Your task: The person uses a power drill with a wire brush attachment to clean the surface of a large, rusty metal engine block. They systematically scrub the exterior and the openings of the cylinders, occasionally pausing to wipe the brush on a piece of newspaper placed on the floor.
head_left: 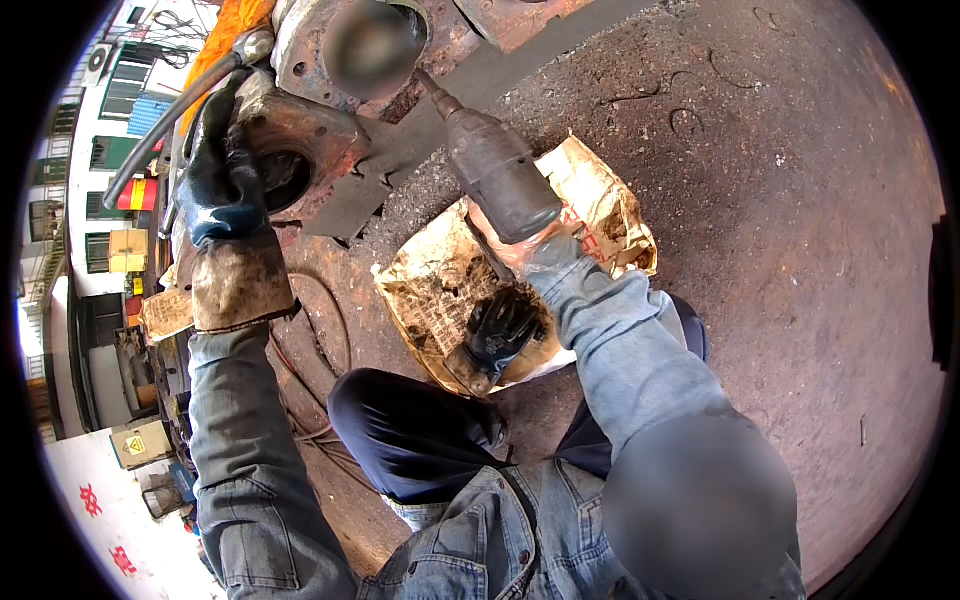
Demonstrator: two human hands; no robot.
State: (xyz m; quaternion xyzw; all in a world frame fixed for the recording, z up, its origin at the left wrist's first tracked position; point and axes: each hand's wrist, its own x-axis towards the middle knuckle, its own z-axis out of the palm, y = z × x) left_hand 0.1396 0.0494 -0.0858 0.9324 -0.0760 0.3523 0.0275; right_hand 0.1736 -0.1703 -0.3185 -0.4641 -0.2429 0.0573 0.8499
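Note:
My left hand, in a dark rubber-coated glove with a stained tan cuff, reaches along the edge of a rusty metal casting. Its fingers are stretched out, their tips close to a grey bar. Bare, my right hand is closed around the grip of a dark, cylindrical impact wrench. The wrench's slim tip points up and left, close to the round opening of a second casting; contact cannot be made out. Below it, an empty dark glove lies on a crumpled, oil-stained paper sack.
A flat steel plate lies beside the castings. Hoses run over the dirty floor by my left knee. Bits of wire and grit litter the ground ahead. Boxes and orange cloth are at the left.

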